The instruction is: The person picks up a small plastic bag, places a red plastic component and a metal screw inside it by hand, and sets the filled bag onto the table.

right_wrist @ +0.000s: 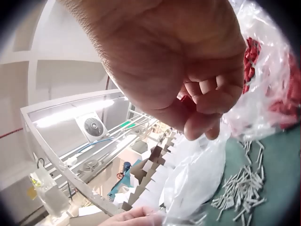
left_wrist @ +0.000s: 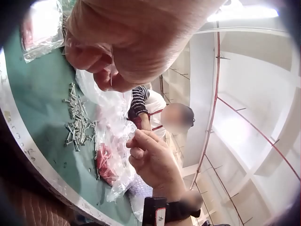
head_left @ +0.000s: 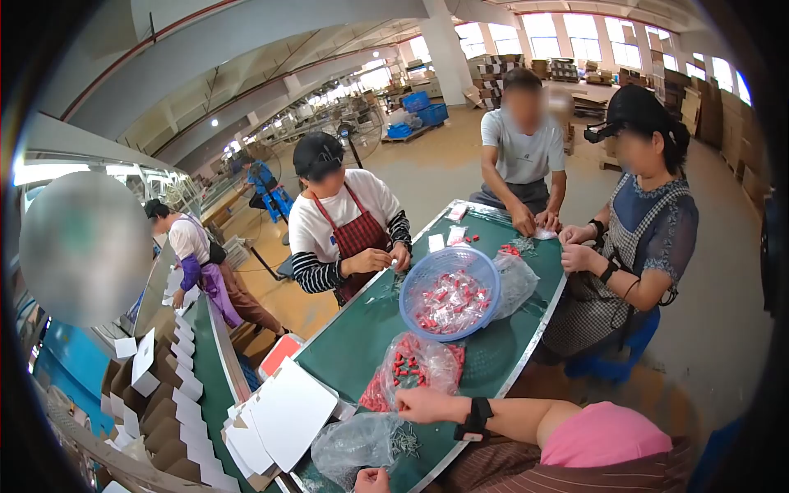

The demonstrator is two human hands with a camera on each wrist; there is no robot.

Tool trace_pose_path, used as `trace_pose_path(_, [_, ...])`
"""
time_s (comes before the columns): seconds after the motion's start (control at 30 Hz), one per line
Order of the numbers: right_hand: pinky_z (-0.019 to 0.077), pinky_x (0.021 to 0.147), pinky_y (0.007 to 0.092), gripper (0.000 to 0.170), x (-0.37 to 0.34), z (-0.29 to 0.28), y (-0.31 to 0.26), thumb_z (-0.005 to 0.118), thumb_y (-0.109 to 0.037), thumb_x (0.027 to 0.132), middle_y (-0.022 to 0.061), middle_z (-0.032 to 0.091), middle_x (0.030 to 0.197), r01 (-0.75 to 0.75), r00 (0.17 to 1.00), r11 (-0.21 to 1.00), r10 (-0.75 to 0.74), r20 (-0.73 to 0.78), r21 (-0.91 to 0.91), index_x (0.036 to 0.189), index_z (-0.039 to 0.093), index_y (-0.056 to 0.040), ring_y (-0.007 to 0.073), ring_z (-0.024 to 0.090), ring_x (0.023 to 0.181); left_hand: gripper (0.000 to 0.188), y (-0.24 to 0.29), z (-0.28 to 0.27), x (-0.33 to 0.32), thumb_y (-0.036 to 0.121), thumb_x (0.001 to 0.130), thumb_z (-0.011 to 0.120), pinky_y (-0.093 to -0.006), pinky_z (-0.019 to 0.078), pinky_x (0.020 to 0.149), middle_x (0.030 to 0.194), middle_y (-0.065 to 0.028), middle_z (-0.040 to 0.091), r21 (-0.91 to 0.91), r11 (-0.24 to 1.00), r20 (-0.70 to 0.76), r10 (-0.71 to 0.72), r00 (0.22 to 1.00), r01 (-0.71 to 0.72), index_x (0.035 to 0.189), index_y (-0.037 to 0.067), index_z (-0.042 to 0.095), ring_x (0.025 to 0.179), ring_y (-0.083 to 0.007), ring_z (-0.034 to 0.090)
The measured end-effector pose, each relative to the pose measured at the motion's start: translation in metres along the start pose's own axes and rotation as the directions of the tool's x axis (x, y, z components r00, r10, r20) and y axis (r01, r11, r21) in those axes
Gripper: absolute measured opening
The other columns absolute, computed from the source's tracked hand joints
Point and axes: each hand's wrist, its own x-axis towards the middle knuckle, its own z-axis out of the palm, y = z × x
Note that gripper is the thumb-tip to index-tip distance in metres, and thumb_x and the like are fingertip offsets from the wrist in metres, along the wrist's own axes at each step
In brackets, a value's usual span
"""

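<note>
My right hand (head_left: 431, 405) hovers over the near part of the green table with its fingers curled. In the right wrist view a small red plastic piece (right_wrist: 186, 100) shows between those fingers. Lower down, at the table's near edge, is my left hand (head_left: 372, 481), its fingers bent around a bit of clear plastic film (left_wrist: 113, 70). Loose screws (left_wrist: 79, 117) lie in a pile on the table between the hands. Beside them is a crumpled clear bag (head_left: 353, 448). Past my right hand, a larger clear bag (head_left: 403, 345) spills many red plastic pieces (head_left: 407, 370).
A blue basket (head_left: 407, 308) full of small packets stands mid-table. Flat white cardboard (head_left: 288, 411) is stacked at the left edge, with a row of white boxes (head_left: 185, 411) beyond. Workers stand around the far side, including one in a red checked apron (head_left: 359, 230).
</note>
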Motion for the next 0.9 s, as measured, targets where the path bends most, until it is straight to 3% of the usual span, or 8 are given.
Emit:
trace_pose_path(0.03, [0.0463,0.055,0.0376,0.018,-0.001,0.005,0.002,0.058,-0.015,0.075,0.0167,0.060,0.073,-0.002,1.000,1.000,0.002,-0.004,0.000,0.083,0.050,-0.0015,0.0297,0.061,0.063,0.024,0.003,-0.001,-0.001,0.022,0.074,0.062,-0.0332,0.0468,0.067,0.072,-0.0143,0.063,0.020,1.000,-0.017,0.010,1.000,-0.010,0.081,0.000,0.061,0.069,-0.0242,0.061])
trace_pose_path(0.1, [0.0462,0.049,0.0347,0.016,-0.001,0.013,0.000,0.056,-0.012,0.075,0.0147,0.060,0.071,-0.160,0.942,0.978,0.110,0.318,0.135,0.082,0.049,0.0002,0.0234,0.062,0.055,0.024,0.002,0.003,-0.001,0.023,0.074,0.062,-0.0339,0.0468,0.068,0.073,-0.0149,0.063,0.054,0.998,-0.023,0.025,0.999,-0.024,0.081,0.000,0.061,0.070,-0.0250,0.061])
trace_pose_path(0.47, [0.0451,0.043,0.0306,0.012,0.000,0.025,-0.008,0.052,-0.008,0.077,0.0108,0.058,0.067,-0.339,0.882,0.901,0.205,0.423,0.269,0.082,0.048,0.0018,0.0189,0.061,0.052,0.022,-0.015,0.009,0.000,0.022,0.078,0.060,-0.0335,0.0474,0.062,0.071,-0.0126,0.061,0.059,0.982,-0.016,0.179,0.984,-0.178,0.084,0.001,0.059,0.063,-0.0230,0.059])
trace_pose_path(0.57, [0.0445,0.043,0.0293,0.014,-0.003,0.016,-0.027,0.052,-0.011,0.079,0.0109,0.058,0.068,-0.260,0.870,0.935,0.119,0.479,0.240,0.083,0.048,0.0017,0.0177,0.060,0.051,0.016,-0.032,0.025,0.012,0.013,0.071,0.063,-0.0259,0.0447,0.050,0.062,-0.0077,0.060,-0.166,0.986,-0.024,0.012,1.000,-0.015,0.069,-0.001,0.056,0.050,-0.0130,0.054])
trace_pose_path(0.6, [0.0446,0.043,0.0293,0.015,-0.007,0.018,-0.030,0.053,-0.012,0.079,0.0106,0.058,0.068,-0.232,0.873,0.920,0.054,0.484,0.316,0.083,0.048,0.0010,0.0165,0.058,0.050,0.018,-0.011,0.016,0.006,0.017,0.070,0.064,-0.0301,0.0476,0.057,0.065,-0.0096,0.062,0.053,0.998,-0.022,0.028,0.999,-0.026,0.070,0.000,0.058,0.055,-0.0172,0.059])
trace_pose_path(0.7, [0.0436,0.050,0.0299,0.019,-0.015,0.014,-0.053,0.056,-0.020,0.082,0.0073,0.056,0.069,-0.186,0.834,0.915,-0.046,0.550,0.359,0.088,0.050,-0.0024,0.0134,0.053,0.055,0.018,0.029,0.001,-0.008,0.021,0.070,0.063,-0.0377,0.0472,0.064,0.070,-0.0138,0.062,0.093,0.996,-0.006,0.016,1.000,-0.015,0.074,0.003,0.060,0.067,-0.0287,0.061])
trace_pose_path(0.73, [0.0428,0.053,0.0313,0.021,-0.015,0.013,-0.057,0.058,-0.022,0.081,0.0062,0.054,0.067,-0.016,0.862,0.959,-0.129,0.490,0.282,0.086,0.051,-0.0037,0.0142,0.051,0.060,0.020,0.034,-0.001,-0.008,0.022,0.070,0.063,-0.0381,0.0470,0.064,0.070,-0.0143,0.061,0.096,0.995,0.008,0.001,1.000,-0.002,0.073,0.003,0.059,0.067,-0.0292,0.060])
trace_pose_path(0.9, [0.0428,0.049,0.0264,0.018,-0.024,0.010,-0.073,0.060,-0.019,0.080,0.0053,0.057,0.063,0.033,0.843,0.973,-0.150,0.517,0.228,0.090,0.053,-0.0045,0.0103,0.055,0.055,0.018,0.049,-0.007,-0.018,0.018,0.073,0.062,-0.0355,0.0461,0.059,0.067,-0.0134,0.060,-0.116,0.993,0.006,-0.030,1.000,0.030,0.076,0.001,0.058,0.063,-0.0264,0.059])
